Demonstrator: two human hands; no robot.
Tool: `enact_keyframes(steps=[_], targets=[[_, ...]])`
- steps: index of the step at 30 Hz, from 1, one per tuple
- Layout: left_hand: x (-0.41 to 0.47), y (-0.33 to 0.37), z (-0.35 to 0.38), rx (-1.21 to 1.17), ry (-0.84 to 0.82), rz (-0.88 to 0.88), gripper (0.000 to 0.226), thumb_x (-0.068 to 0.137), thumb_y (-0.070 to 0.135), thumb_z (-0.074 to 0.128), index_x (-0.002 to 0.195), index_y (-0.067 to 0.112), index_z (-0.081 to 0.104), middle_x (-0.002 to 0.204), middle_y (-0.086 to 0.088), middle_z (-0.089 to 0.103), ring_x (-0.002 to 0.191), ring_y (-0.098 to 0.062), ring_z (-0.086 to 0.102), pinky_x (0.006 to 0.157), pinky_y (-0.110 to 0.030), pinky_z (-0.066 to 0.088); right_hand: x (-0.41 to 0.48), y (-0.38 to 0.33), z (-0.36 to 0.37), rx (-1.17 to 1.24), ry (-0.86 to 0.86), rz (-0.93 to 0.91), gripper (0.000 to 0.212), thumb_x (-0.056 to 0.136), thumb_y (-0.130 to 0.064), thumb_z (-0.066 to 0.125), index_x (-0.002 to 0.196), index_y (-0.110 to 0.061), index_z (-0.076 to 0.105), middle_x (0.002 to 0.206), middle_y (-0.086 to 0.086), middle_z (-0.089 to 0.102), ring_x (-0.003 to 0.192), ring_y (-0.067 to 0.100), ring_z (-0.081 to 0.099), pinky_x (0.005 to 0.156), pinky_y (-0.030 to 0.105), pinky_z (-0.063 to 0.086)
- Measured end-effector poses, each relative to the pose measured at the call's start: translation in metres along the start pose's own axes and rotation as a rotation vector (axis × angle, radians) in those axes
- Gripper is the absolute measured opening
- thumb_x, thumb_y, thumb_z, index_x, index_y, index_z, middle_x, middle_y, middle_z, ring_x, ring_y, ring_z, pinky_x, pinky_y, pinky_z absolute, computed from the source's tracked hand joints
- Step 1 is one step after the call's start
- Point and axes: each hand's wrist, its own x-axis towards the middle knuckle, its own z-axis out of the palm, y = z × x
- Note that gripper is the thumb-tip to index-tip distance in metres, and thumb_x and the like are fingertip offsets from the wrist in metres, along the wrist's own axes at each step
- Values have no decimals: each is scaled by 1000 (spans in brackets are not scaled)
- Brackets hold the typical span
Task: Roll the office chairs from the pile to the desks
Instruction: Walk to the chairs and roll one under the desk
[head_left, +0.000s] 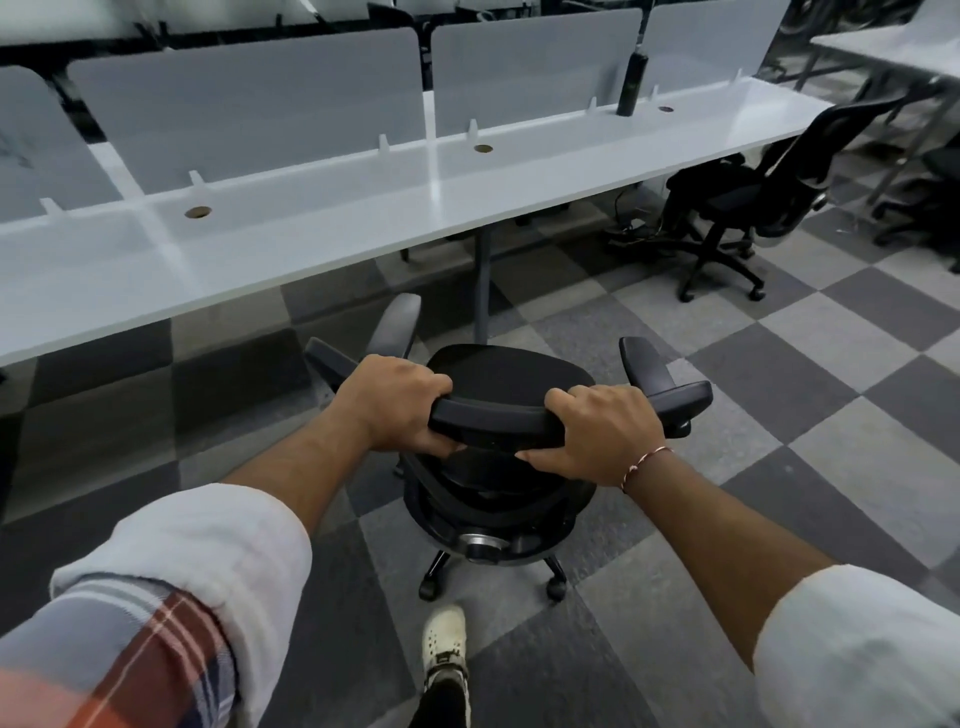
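A black office chair (506, 379) stands on the carpet right in front of me, its seat facing the long white desk (322, 234). My left hand (395, 402) grips the left end of the chair's top back rail. My right hand (605, 434) grips the right end of the same rail, fingers curled over it and thumb under. The chair's armrests stick out on both sides and its wheeled base shows below the backrest. The seat's front edge is close to the desk's grey leg (482, 283).
A second black mesh chair (748, 192) stands at the desk's right end, with cables on the floor beside it. Grey divider panels (249, 104) line the desk's far edge, and a dark bottle (631, 83) stands on it. My white shoe (444, 642) is behind the chair's base.
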Motion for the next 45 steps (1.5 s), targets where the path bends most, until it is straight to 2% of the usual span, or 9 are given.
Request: enact_keyframes(steps=[10,13,19,22,27,30,33,37,45], targets=[[160,-47,32,-16,-8,112,56,65,84,46,74,29,55,66,11,61,64,-11,61,55,-27,42,85,100,49,-5,-34,110,60,66,-76,68,70,-19,52,53,-4,51,43,21,52,46,24,31],[208,-58,40,5,-8,160,55,67,83,48,75,30,53,68,10,61,64,-13,62,55,-27,42,106,130,65,-10,-47,145,59,68,-77,65,71,-19,51,55,-4,51,45,21,53,45,26,39],[307,-74,56,-32,-11,209,53,68,82,51,73,30,47,66,10,59,63,-14,61,55,-28,37,151,200,95,-20,-45,209,59,66,-74,68,70,-18,51,55,-3,52,46,23,54,45,29,42],[352,-74,65,-31,4,213,56,68,84,48,75,29,52,66,9,60,63,-15,62,56,-27,36,168,239,108,-28,-51,213,59,67,-76,66,71,-18,52,56,-2,53,47,24,55,46,32,45],[423,-49,71,-32,37,212,57,72,83,52,74,27,44,66,7,59,63,-18,63,55,-28,30,185,324,127,-25,-68,174,59,69,-77,61,73,-19,53,60,-3,56,50,23,55,48,32,44],[453,-22,76,-34,66,166,60,72,85,51,76,26,45,71,6,64,68,-20,66,57,-29,29,188,375,131,-40,-108,138,59,66,-77,65,72,-19,57,60,-3,56,50,23,54,48,27,37],[493,8,75,-34,53,157,61,73,86,48,82,25,49,77,6,67,72,-19,65,60,-30,33,191,435,132,-50,-133,86,59,64,-75,68,71,-18,58,57,-4,54,46,21,51,49,24,28],[513,-10,78,-26,-32,200,65,73,89,40,93,30,60,87,10,68,80,-15,67,64,-30,44,194,482,141,-20,-158,21,63,65,-82,52,73,-20,60,60,-4,56,49,20,53,48,25,30],[559,16,91,-38,17,75,76,64,92,25,82,29,62,71,10,66,66,-14,65,56,-28,39,207,567,161,-5,-172,-78,62,65,-84,50,73,-22,56,61,-8,55,51,18,53,51,24,27]])
